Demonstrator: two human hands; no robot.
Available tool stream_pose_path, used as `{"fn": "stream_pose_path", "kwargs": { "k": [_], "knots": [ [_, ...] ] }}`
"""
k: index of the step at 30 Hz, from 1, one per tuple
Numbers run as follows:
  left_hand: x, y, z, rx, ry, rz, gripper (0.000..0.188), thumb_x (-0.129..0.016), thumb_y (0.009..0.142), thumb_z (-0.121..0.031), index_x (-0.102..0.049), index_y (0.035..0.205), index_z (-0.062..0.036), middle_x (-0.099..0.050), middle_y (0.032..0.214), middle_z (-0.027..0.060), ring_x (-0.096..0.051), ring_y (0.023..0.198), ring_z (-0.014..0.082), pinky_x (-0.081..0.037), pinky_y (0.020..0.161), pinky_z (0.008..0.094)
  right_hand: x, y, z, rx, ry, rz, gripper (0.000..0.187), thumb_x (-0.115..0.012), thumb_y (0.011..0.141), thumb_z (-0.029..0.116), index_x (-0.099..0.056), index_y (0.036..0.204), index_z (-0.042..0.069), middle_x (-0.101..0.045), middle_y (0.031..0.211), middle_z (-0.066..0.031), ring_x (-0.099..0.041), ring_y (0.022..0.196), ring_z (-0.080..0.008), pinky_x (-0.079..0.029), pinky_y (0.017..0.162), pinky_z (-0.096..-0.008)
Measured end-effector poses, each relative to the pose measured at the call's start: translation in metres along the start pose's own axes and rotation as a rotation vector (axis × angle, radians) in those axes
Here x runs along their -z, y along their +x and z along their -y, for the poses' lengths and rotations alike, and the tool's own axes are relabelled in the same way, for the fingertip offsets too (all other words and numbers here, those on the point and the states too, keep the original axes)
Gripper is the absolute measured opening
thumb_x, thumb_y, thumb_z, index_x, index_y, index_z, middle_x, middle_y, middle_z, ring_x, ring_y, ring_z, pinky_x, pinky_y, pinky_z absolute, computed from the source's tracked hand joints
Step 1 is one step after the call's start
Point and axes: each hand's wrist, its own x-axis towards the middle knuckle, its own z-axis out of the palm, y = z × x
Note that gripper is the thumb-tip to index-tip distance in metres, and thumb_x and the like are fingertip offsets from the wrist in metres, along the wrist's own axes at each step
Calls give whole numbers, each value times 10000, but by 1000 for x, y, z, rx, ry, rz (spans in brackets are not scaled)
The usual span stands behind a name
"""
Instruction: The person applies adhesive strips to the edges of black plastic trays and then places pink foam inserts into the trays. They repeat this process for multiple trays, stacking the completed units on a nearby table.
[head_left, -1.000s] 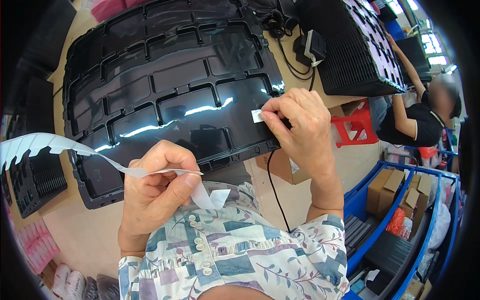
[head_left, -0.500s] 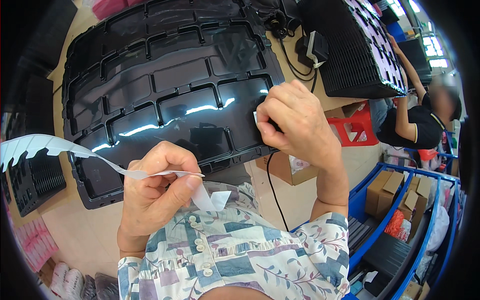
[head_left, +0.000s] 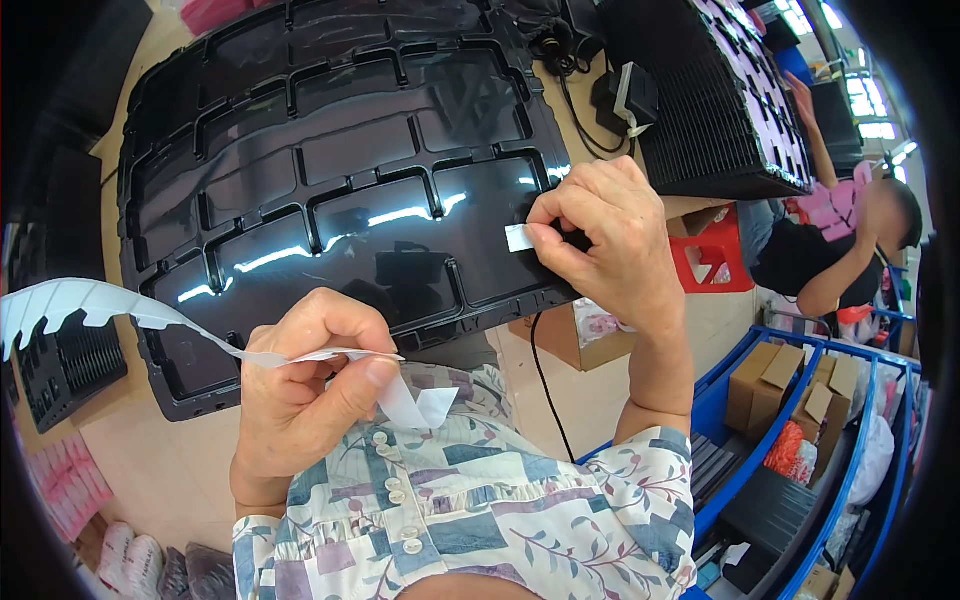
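A black moulded plastic tray [head_left: 350, 250] with rows of shallow compartments lies in front of me, its surface shiny. Pinched between the thumb and fingers of my left hand [head_left: 315, 385] is a long white strip of label backing [head_left: 170, 318]; it trails off to the left, and its short folded end hangs below my thumb. My right hand [head_left: 605, 235] is over the tray's near right part, thumb and forefinger closed on a small white label [head_left: 519, 238]. The label sticks out left of the fingertips; whether it touches the tray I cannot tell.
Stacked black trays [head_left: 700, 110] stand at the back right beside a black power adapter [head_left: 635, 95] with cables. A red stool [head_left: 712, 262], a cardboard box [head_left: 572, 338] and a blue rack [head_left: 735, 372] are to the right. Another person [head_left: 840, 240] works at far right.
My right hand has shifted slightly right, and more of the white label now shows at its fingertips. My left hand stays nearly still. The other person now has pink material by the arm.
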Motion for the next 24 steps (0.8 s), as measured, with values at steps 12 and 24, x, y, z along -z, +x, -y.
{"fn": "stream_pose_path", "kwargs": {
  "k": [12,24],
  "knots": [
    [1,0,0,7,-18,7,88,-701,896,-63,-625,900,-17,-649,742,29,-615,558,66,-442,510,185,2,6,-1,135,275,47,151,-681,671,15,-557,728,81,-510,689,-27,-531,666,-213,-399,673,-337],
    [2,1,0,20,-20,14,99,-695,900,-60,-616,931,-10,-656,755,38,-612,566,66,-443,516,184,32,-62,-25,-362,723,-79,87,-616,863,51,-541,831,21,-549,788,-40,-493,691,-111,-419,597,-258]
  ]
}}
